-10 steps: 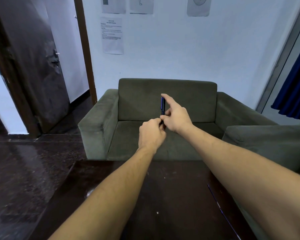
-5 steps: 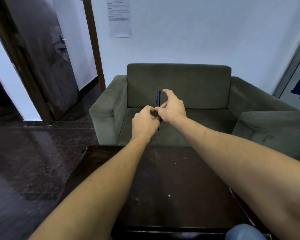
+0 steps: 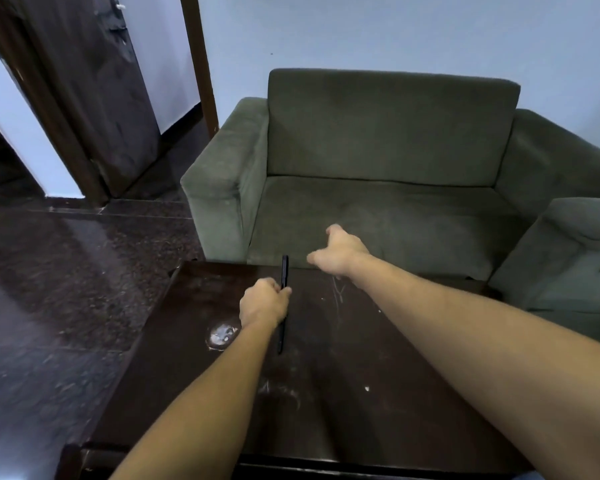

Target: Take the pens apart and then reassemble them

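Left hand (image 3: pixel 262 303) clenches the dark pen (image 3: pixel 284 271), barrel poking above and below its fingers, while the right hand (image 3: pixel 340 254) hangs loose, fingers released, over the table (image 3: pixel 361 358) edge, sofa (image 3: pixel 388 133) beyond.

The left hand (image 3: pixel 262 303) is closing its grip around a dark pen (image 3: pixel 284 271), holding it roughly upright above the dark tabletop (image 3: pixel 343 375); the pen's ends are sticking out above and below the grip. The right hand (image 3: pixel 340 252) is hovering up and to the right of that grip, apart from the pen, its fingers loosely spread and holding nothing visible. Beyond both hands a green sofa (image 3: pixel 388 133) is standing against a pale wall (image 3: pixel 395 32), with a dark door (image 3: pixel 84 81) far left of the grip.
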